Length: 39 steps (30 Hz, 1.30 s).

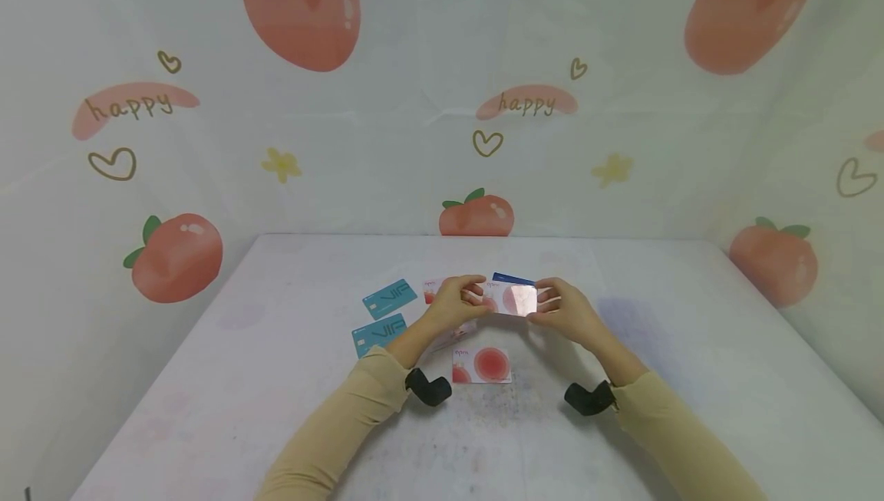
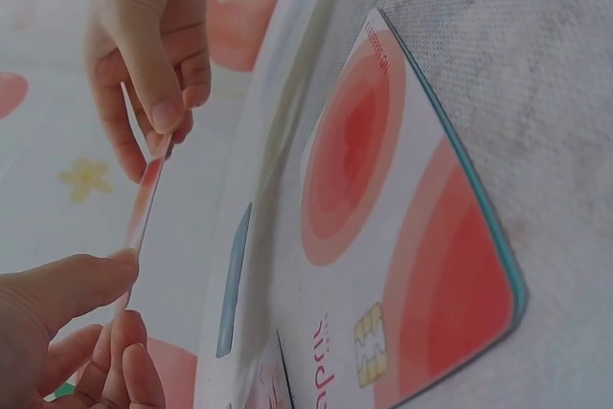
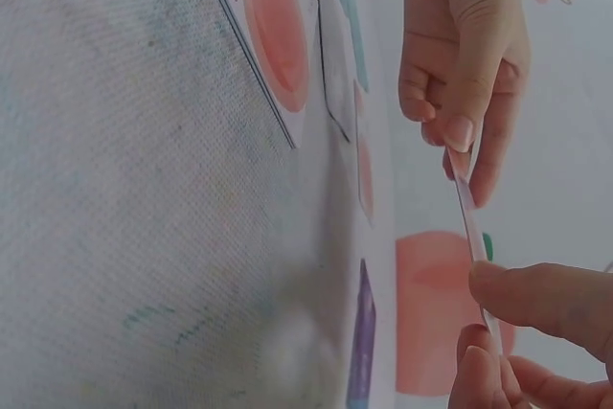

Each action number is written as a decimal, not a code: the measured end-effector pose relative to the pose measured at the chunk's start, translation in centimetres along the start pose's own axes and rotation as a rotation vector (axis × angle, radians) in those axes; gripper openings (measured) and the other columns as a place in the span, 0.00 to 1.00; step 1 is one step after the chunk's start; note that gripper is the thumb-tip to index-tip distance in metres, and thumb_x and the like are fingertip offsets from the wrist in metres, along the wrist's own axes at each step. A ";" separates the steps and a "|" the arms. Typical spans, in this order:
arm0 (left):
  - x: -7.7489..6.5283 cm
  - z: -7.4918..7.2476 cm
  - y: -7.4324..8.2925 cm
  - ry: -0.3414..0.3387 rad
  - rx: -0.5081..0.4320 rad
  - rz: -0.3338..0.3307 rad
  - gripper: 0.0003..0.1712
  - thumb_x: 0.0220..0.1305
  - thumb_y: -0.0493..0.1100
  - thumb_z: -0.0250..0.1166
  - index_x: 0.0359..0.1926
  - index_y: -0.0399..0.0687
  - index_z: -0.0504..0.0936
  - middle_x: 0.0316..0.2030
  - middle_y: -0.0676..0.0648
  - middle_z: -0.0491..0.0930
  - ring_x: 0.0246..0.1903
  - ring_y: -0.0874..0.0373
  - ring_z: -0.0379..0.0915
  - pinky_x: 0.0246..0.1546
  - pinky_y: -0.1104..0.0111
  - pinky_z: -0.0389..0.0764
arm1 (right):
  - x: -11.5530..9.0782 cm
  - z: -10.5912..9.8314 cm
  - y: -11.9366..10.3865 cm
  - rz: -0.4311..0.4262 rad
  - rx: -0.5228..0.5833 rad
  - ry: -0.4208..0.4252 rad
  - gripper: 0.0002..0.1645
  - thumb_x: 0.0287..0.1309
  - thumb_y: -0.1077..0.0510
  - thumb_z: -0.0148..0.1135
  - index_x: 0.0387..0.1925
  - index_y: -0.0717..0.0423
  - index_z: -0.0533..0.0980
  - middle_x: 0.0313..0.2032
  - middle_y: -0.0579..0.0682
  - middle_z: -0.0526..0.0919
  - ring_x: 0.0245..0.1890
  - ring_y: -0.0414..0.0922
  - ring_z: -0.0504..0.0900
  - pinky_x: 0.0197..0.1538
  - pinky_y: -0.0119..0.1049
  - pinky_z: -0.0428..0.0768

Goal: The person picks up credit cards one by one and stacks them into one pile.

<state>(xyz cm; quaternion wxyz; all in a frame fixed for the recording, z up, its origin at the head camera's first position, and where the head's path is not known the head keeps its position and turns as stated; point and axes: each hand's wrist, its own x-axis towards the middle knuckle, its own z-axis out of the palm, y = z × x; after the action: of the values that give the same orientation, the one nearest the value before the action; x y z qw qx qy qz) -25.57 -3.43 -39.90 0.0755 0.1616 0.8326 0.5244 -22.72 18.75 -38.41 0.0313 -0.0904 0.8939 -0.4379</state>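
Card (image 1: 509, 298), white with pink circles, is hanging above the middle of the counter (image 1: 242, 393), its right part catching a bright glare. The left hand (image 1: 456, 304) is pinching its left end between thumb and fingers — the right hand (image 1: 568, 314) is doing likewise at the right end. Just beyond it on the far side, a dark blue card (image 1: 514, 278) is lying partly hidden. To the left, a far teal card (image 1: 390, 299) and a near teal card (image 1: 378, 332) are resting, the nearer one being partly covered by the left sleeve (image 1: 338, 424). A pink-and-white card (image 1: 431, 288) is peeking out behind the left hand. On the near side, a red-circled card (image 1: 481, 364) is lying flat between the wrists.
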 end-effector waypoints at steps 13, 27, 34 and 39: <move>-0.3 -0.1 0.2 -0.001 0.011 -0.015 0.33 0.53 0.39 0.69 0.61 0.41 0.70 0.45 0.41 0.78 0.34 0.59 0.73 0.44 0.68 0.80 | -0.2 -0.3 -0.1 -0.020 -0.006 0.013 0.33 0.48 0.62 0.69 0.55 0.69 0.67 0.42 0.65 0.77 0.43 0.57 0.80 0.44 0.43 0.81; -0.6 -0.4 0.0 -0.013 -0.025 -0.013 0.34 0.53 0.40 0.70 0.61 0.41 0.70 0.44 0.41 0.78 0.32 0.61 0.72 0.41 0.72 0.79 | -0.6 -0.4 -0.8 -0.010 -0.019 -0.013 0.34 0.50 0.60 0.68 0.56 0.67 0.66 0.43 0.64 0.76 0.44 0.55 0.80 0.45 0.42 0.82; -1.0 -0.7 -0.2 -0.012 -0.032 0.002 0.34 0.52 0.40 0.70 0.61 0.40 0.70 0.44 0.41 0.77 0.32 0.62 0.72 0.39 0.73 0.79 | -0.7 -0.4 -1.0 -0.028 -0.002 -0.020 0.33 0.49 0.61 0.68 0.56 0.68 0.66 0.42 0.64 0.77 0.41 0.52 0.80 0.45 0.41 0.82; -1.5 -0.9 -0.1 -0.008 -0.072 0.007 0.34 0.52 0.38 0.70 0.61 0.39 0.70 0.45 0.38 0.77 0.32 0.61 0.73 0.40 0.72 0.79 | -0.8 -0.2 -1.3 -0.053 0.014 -0.029 0.32 0.49 0.62 0.68 0.55 0.69 0.66 0.42 0.65 0.77 0.40 0.52 0.81 0.46 0.42 0.82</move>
<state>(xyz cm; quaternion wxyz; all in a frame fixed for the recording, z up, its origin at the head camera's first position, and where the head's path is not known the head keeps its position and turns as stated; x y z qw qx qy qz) -24.49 -4.75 -39.70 0.0827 0.1640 0.8122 0.5537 -21.75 18.31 -37.26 0.0334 -0.1203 0.8876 -0.4433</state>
